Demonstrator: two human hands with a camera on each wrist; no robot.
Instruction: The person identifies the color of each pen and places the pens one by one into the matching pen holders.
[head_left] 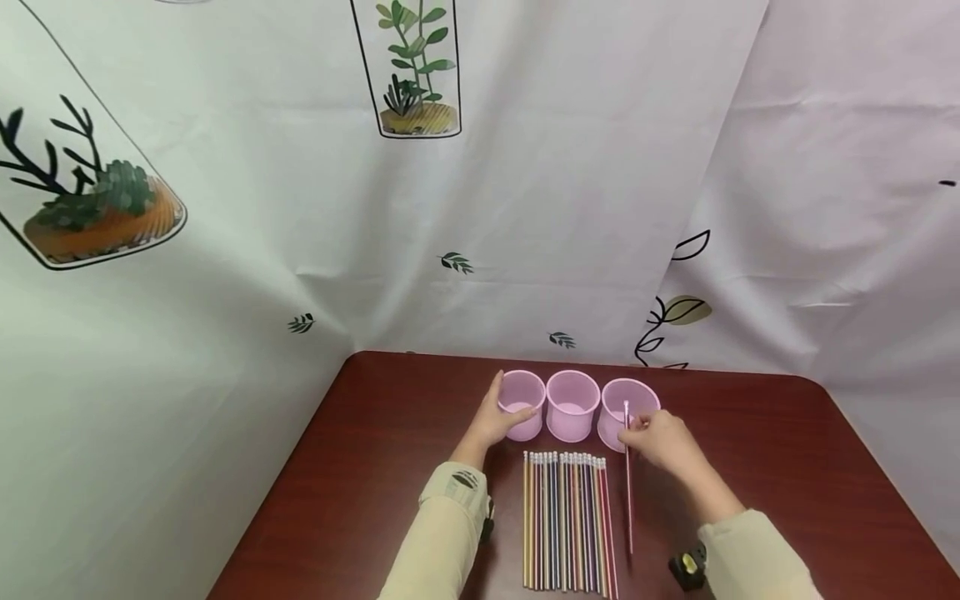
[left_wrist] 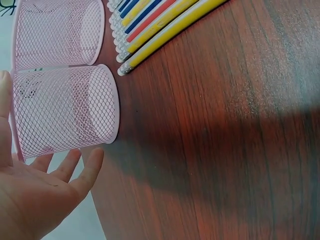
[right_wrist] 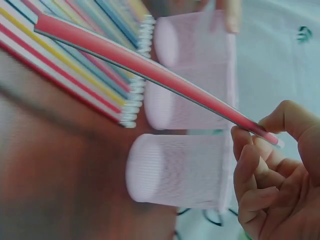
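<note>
Pinching the red pencil (head_left: 629, 500) near its eraser end, the right hand (head_left: 663, 437) holds it at 2 o'clock from the pencil row (head_left: 555, 525). At 11 o'clock, the left hand (head_left: 491, 417) spreads loose fingers about the left cup (head_left: 522, 392); I can't tell how firmly they touch. The middle cup (head_left: 572, 396) stands at 12, the right cup (head_left: 611, 425) at 1. It looks early to me: one pencil lifted, the row left on the counter (head_left: 360, 483), none standing in the cups.
</note>
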